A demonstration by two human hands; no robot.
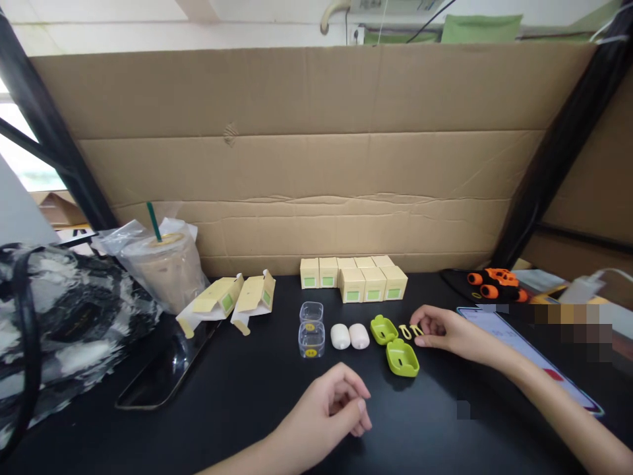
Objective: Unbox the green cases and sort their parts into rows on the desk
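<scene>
My right hand (445, 332) rests on the black table with its fingers curled over a small yellow clip (416, 329); a second yellow clip (405, 332) lies just left of it. Left of the clips sit two green case halves (383, 329) (402, 358). Further left lie two white earbud cases (349, 336) and two clear plastic boxes (311, 339) with yellow stickers. My left hand (336, 404) lies near the table's front, fingers loosely curled with nothing seen in them.
Several small cream boxes (353, 279) stand in rows by the cardboard wall (316, 165). Two opened cream boxes (237, 298) lie left of them. An iced drink cup (165, 267), a patterned bag (59, 323), a phone (161, 376), a tablet (529, 356) and orange objects (497, 284) surround the area.
</scene>
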